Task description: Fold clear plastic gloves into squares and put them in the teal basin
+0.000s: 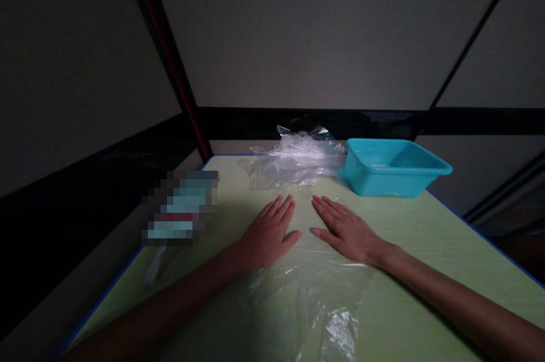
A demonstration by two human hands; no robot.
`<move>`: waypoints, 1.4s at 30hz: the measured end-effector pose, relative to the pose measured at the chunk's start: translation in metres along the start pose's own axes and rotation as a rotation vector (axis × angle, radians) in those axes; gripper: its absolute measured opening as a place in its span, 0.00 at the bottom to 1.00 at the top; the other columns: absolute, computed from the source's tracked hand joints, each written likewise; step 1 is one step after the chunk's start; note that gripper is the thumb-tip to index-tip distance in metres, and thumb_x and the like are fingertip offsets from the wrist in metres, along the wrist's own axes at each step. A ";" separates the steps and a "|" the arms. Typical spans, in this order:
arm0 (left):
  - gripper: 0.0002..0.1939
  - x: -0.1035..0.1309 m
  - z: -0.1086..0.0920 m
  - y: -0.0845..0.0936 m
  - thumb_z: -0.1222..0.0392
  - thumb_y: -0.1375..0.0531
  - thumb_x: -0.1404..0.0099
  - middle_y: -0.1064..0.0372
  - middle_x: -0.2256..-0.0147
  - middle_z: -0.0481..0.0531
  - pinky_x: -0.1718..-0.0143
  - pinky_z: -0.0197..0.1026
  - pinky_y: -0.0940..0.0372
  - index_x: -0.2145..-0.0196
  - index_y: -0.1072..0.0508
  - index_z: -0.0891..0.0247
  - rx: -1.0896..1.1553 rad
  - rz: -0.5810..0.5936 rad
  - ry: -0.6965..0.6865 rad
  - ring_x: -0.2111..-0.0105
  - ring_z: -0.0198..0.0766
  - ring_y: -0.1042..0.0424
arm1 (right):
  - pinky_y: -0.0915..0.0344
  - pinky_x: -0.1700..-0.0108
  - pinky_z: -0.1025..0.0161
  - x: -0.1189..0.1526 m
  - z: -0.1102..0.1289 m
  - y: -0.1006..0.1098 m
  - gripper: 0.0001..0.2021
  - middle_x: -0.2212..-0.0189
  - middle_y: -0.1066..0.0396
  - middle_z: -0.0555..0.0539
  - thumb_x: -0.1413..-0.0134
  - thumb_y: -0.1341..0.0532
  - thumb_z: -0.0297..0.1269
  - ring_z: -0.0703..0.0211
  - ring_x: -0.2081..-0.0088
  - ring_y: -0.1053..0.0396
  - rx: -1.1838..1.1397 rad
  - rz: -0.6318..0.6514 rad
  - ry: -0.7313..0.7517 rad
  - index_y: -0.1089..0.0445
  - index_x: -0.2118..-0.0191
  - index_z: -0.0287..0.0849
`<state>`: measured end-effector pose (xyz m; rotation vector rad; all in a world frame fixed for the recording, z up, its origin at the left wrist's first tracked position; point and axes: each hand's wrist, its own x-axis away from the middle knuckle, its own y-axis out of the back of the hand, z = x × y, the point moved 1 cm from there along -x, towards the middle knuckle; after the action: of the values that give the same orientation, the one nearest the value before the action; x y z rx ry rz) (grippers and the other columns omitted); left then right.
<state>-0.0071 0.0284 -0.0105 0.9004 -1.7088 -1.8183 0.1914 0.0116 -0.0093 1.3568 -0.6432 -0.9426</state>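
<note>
A clear plastic bag (pixel 310 294) lies spread on the pale green table, its near end crinkled and shiny. My left hand (pixel 270 234) rests flat on the bag's left side, palm down, with the thumb pointing inward. Opposite it, my right hand (pixel 344 231) lies flat on the right side, fingers stretched out toward the far edge. A small gap separates the two thumbs, and neither hand grips anything. The bag's far edge is hard to make out because it is see-through.
Beyond the hands is a heap of crumpled clear plastic bags (pixel 298 155). A turquoise plastic basin (pixel 383 175) stands at the far right of the table (pixel 443 248). On the left lies a blurred-out item (pixel 183 209). A wall rises behind the table.
</note>
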 end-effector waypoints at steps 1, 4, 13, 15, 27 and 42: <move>0.31 -0.001 0.002 0.000 0.49 0.55 0.36 0.60 0.40 0.61 0.43 0.47 0.58 0.42 0.52 0.74 -0.005 -0.004 -0.011 0.40 0.46 0.61 | 0.55 0.41 0.52 0.000 -0.004 0.000 0.34 0.40 0.58 0.41 0.43 0.60 0.55 0.51 0.40 0.61 0.008 0.006 -0.008 0.56 0.40 0.32; 0.32 -0.003 0.008 -0.001 0.47 0.55 0.36 0.60 0.41 0.64 0.43 0.45 0.58 0.43 0.53 0.75 -0.012 -0.019 -0.042 0.40 0.44 0.61 | 0.56 0.41 0.53 0.001 -0.015 -0.001 0.35 0.40 0.59 0.41 0.44 0.60 0.56 0.52 0.40 0.62 0.012 0.016 -0.028 0.57 0.39 0.33; 0.34 -0.004 0.012 -0.001 0.45 0.54 0.37 0.61 0.41 0.66 0.43 0.46 0.58 0.43 0.54 0.76 -0.011 -0.021 -0.053 0.40 0.45 0.62 | 0.59 0.41 0.52 0.001 -0.016 0.003 0.40 0.40 0.63 0.36 0.47 0.58 0.59 0.52 0.39 0.65 -0.020 -0.051 -0.090 0.60 0.39 0.29; 0.34 -0.004 0.012 -0.002 0.46 0.54 0.37 0.61 0.41 0.66 0.43 0.46 0.58 0.43 0.53 0.76 -0.005 -0.027 -0.059 0.40 0.45 0.62 | 0.59 0.41 0.52 -0.002 -0.002 0.005 0.40 0.39 0.65 0.37 0.47 0.57 0.58 0.52 0.39 0.66 -0.033 -0.067 -0.040 0.61 0.39 0.29; 0.36 -0.005 0.016 -0.002 0.43 0.55 0.37 0.62 0.40 0.65 0.42 0.45 0.59 0.42 0.54 0.76 0.023 0.009 -0.059 0.40 0.45 0.62 | 0.58 0.40 0.53 -0.003 0.005 0.001 0.38 0.40 0.61 0.37 0.45 0.59 0.57 0.52 0.40 0.62 -0.028 0.031 0.069 0.57 0.40 0.29; 0.30 -0.005 0.027 0.008 0.48 0.57 0.35 0.57 0.41 0.62 0.42 0.47 0.58 0.43 0.52 0.73 0.082 -0.114 0.033 0.41 0.42 0.59 | 0.58 0.41 0.53 -0.007 0.001 0.003 0.39 0.40 0.61 0.37 0.46 0.61 0.59 0.51 0.39 0.63 -0.022 0.059 0.014 0.57 0.40 0.28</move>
<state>-0.0244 0.0497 -0.0016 1.0763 -1.7551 -1.8059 0.1876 0.0174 -0.0049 1.3170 -0.6573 -0.8896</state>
